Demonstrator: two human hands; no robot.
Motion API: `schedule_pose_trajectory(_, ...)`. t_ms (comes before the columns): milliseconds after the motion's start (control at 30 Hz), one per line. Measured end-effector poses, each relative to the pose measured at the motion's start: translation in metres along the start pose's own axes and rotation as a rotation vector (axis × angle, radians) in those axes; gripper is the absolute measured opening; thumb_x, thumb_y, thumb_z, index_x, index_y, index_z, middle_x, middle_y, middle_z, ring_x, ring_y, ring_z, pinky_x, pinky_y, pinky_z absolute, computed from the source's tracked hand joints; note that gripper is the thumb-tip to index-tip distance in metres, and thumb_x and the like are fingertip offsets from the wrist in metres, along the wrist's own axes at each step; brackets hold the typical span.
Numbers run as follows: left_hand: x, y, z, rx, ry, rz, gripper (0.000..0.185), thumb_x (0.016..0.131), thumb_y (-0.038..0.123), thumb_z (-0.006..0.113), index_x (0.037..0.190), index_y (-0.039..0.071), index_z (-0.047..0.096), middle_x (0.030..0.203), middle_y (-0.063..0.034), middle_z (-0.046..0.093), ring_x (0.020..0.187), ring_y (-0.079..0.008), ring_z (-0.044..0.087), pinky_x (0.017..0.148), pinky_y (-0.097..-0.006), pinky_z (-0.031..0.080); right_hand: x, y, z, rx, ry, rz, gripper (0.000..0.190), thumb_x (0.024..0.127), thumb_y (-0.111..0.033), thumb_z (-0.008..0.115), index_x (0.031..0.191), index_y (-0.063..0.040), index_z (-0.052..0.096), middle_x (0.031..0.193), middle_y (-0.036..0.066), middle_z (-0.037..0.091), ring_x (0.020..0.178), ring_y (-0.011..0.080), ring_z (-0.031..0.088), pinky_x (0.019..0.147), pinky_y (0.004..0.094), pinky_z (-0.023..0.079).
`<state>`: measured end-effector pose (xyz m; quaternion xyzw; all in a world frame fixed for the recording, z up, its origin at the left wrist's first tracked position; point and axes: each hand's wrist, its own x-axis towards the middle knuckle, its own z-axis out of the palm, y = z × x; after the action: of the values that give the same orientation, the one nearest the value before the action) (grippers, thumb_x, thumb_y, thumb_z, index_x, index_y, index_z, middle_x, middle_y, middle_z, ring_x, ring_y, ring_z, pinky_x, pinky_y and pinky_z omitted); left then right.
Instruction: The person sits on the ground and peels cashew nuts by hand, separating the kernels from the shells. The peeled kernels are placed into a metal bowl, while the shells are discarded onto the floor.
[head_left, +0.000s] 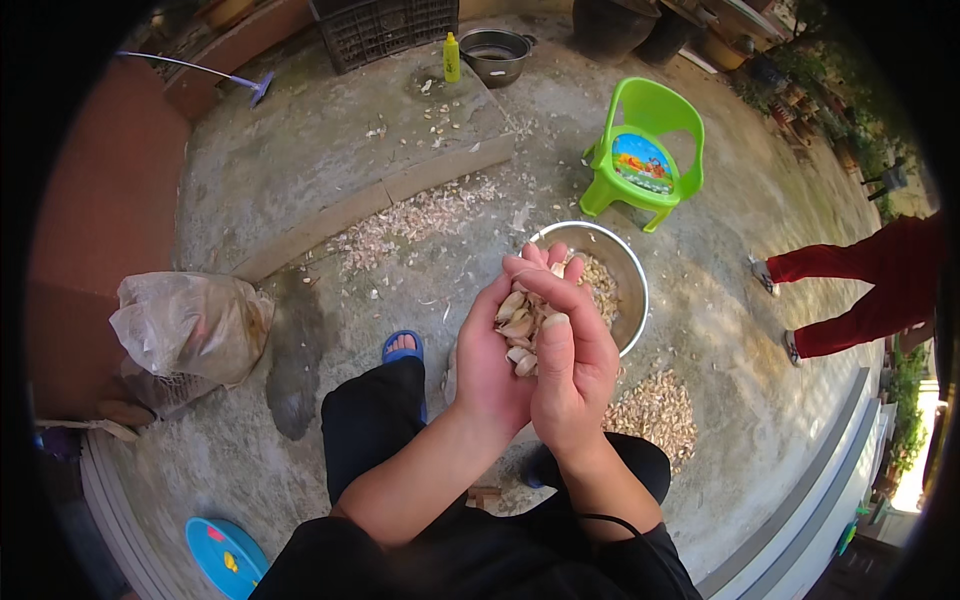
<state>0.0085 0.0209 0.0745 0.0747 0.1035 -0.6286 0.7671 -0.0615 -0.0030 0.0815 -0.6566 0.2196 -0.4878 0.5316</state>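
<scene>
Cupped together at the middle of the view, my left hand (487, 352) and my right hand (574, 360) hold a heap of unpeeled garlic cloves (517, 326) between the palms. The fingers of both hands meet at the far end, over part of a round stainless steel basin (643, 300). More cloves (600, 289) lie inside that basin, partly hidden by the right hand. On the concrete floor, beyond my right wrist, a pile of garlic cloves (660, 420) is spread next to my knee.
A green plastic child's chair (646, 112) stands past the basin. Garlic skins (405, 225) litter the floor by a low concrete step (450, 161). A filled plastic sack (191, 322) sits left, a blue basin (217, 559) lower left. A person in red trousers (840, 262) stands right.
</scene>
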Motion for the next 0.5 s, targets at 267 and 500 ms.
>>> schedule_pose_trajectory(267,-0.003,0.008,-0.017,-0.137,-0.246,-0.108,0.040,0.106,0.028,0.036,0.127,0.003,0.058,0.138,-0.0144,0.058,0.129,-0.0249,0.054,0.114,-0.0405,0.039,-0.007,0.006,-0.004,-0.080,0.139,-0.258,0.069,0.105,-0.051,0.036,0.145,0.005,0.040,0.154,0.026,0.035,0.146,0.0366,0.032,0.120,0.0481,0.023)
schedule_pose_trajectory(500,-0.020,0.004,0.009,0.241,-0.227,0.281,0.050,0.107,0.032,0.026,0.129,-0.003,0.055,0.138,-0.0234,0.055,0.135,-0.0356,0.048,0.117,-0.0456,0.035,-0.009,-0.022,0.010,0.907,0.299,0.521,0.061,0.108,-0.046,0.030,0.148,-0.001,0.038,0.153,0.017,0.039,0.139,0.0300,0.041,0.119,0.0445,0.031)
